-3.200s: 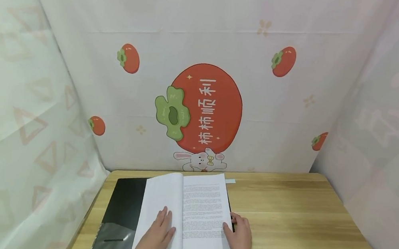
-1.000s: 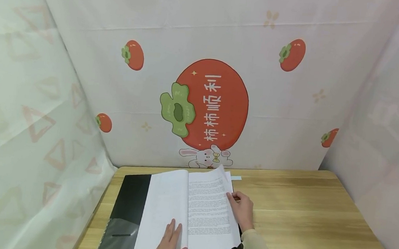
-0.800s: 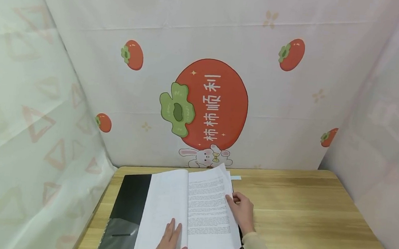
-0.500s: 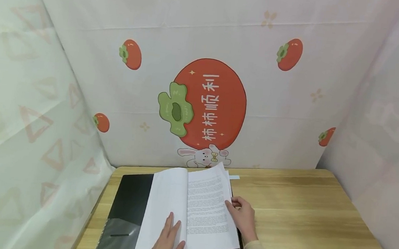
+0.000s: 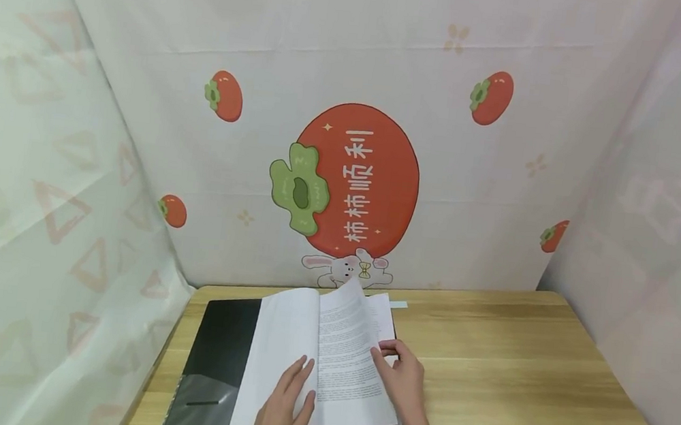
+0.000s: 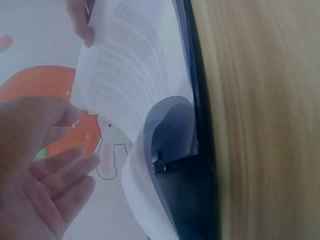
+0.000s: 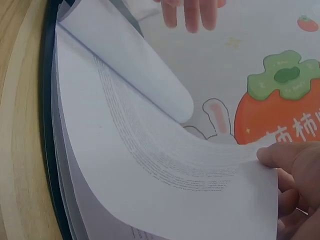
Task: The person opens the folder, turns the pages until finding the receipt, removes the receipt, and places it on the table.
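A black folder point(image 5: 224, 338) lies open on the table with white paper inside. The person's right hand point(image 5: 403, 379) pinches the right edge of a printed page point(image 5: 344, 363) between thumb and fingers. That page curves up off the stack, and another printed sheet point(image 5: 383, 312) shows beneath it. In the right wrist view, the thumb point(image 7: 272, 154) presses on the bent page's edge. Over the turned pages point(image 5: 282, 330) on the left is the left hand point(image 5: 285, 402). Its fingers are loosely extended and hold nothing in the left wrist view.
The wooden table point(image 5: 497, 378) extends to the right of the folder. A pale blue tab point(image 5: 398, 305) sticks out past the folder's upper right corner. A printed cloth wall point(image 5: 485, 178) rises behind the table's far edge.
The right hand has moved from the folder's right edge to the page's edge and drawn the page leftward and up. The left hand, which lay on the left page, now seems raised.
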Action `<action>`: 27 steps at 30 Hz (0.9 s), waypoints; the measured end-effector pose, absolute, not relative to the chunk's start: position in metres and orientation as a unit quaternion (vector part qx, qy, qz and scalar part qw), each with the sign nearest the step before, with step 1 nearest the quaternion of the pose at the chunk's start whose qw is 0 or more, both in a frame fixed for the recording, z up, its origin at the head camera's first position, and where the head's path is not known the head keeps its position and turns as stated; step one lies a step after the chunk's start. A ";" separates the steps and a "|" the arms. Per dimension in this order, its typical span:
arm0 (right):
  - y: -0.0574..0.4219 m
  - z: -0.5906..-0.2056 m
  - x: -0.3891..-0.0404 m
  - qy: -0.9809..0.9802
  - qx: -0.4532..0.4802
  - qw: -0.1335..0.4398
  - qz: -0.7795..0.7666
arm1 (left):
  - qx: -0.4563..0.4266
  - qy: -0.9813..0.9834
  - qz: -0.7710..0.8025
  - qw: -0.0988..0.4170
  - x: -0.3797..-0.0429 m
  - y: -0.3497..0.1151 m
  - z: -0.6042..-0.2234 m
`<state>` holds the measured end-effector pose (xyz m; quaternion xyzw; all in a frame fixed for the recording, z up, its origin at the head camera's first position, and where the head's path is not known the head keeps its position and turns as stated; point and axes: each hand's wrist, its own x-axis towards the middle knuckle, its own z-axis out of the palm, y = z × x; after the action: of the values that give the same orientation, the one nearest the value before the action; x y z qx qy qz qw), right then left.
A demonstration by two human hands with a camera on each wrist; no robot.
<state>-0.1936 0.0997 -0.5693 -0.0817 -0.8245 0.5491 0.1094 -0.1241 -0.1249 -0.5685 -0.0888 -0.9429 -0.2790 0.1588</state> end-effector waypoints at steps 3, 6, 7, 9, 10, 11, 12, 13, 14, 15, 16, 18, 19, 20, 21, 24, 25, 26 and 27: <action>0.094 -0.563 -0.190 -0.819 -0.075 0.120 0.556 | -0.100 -0.937 -0.280 0.182 -0.127 -0.122 -0.565; 0.088 -0.557 -0.187 -0.812 -0.059 0.133 0.565 | -0.109 -0.932 -0.282 0.202 -0.130 -0.120 -0.560; 0.087 -0.555 -0.185 -0.809 -0.052 0.138 0.569 | -0.111 -0.931 -0.282 0.206 -0.131 -0.120 -0.558; 0.083 -0.552 -0.183 -0.806 -0.035 0.149 0.572 | -0.112 -0.929 -0.284 0.209 -0.133 -0.119 -0.555; 0.081 -0.551 -0.182 -0.805 -0.027 0.154 0.572 | -0.112 -0.929 -0.285 0.208 -0.134 -0.119 -0.553; 0.079 -0.550 -0.180 -0.805 -0.021 0.160 0.571 | -0.111 -0.930 -0.284 0.205 -0.134 -0.118 -0.551; 0.077 -0.549 -0.179 -0.804 -0.014 0.167 0.571 | -0.112 -0.931 -0.283 0.203 -0.135 -0.118 -0.550; 0.075 -0.549 -0.178 -0.804 -0.011 0.172 0.569 | -0.111 -0.932 -0.281 0.200 -0.136 -0.118 -0.549; 0.073 -0.549 -0.177 -0.805 -0.008 0.177 0.567 | -0.111 -0.933 -0.279 0.199 -0.137 -0.117 -0.547; 0.071 -0.550 -0.176 -0.805 -0.005 0.182 0.564 | -0.111 -0.933 -0.279 0.198 -0.138 -0.118 -0.546; 0.068 -0.550 -0.174 -0.806 -0.001 0.187 0.562 | -0.110 -0.934 -0.277 0.198 -0.139 -0.118 -0.545; 0.064 -0.552 -0.172 -0.807 0.009 0.195 0.558 | -0.110 -0.933 -0.273 0.206 -0.141 -0.118 -0.542; 0.061 -0.552 -0.171 -0.809 0.012 0.194 0.555 | -0.110 -0.933 -0.270 0.212 -0.143 -0.119 -0.541; 0.059 -0.553 -0.171 -0.811 0.017 0.193 0.552 | -0.111 -0.932 -0.268 0.219 -0.145 -0.120 -0.540; 0.057 -0.554 -0.170 -0.811 0.021 0.191 0.552 | -0.112 -0.931 -0.266 0.226 -0.147 -0.120 -0.539; 0.050 -0.554 -0.168 -0.815 0.029 0.186 0.549 | -0.117 -0.927 -0.259 0.244 -0.153 -0.122 -0.534; 0.048 -0.555 -0.168 -0.815 0.032 0.186 0.548 | -0.118 -0.926 -0.259 0.248 -0.155 -0.123 -0.533; 0.047 -0.555 -0.167 -0.815 0.036 0.188 0.548 | -0.118 -0.926 -0.259 0.249 -0.157 -0.125 -0.531; 0.045 -0.554 -0.166 -0.813 0.042 0.191 0.548 | -0.116 -0.926 -0.260 0.247 -0.159 -0.126 -0.530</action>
<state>-0.1665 0.0448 -0.5545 0.0417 -0.8132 0.5480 0.1912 -0.1588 -0.1256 -0.5300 -0.1157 -0.9262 -0.2599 0.2473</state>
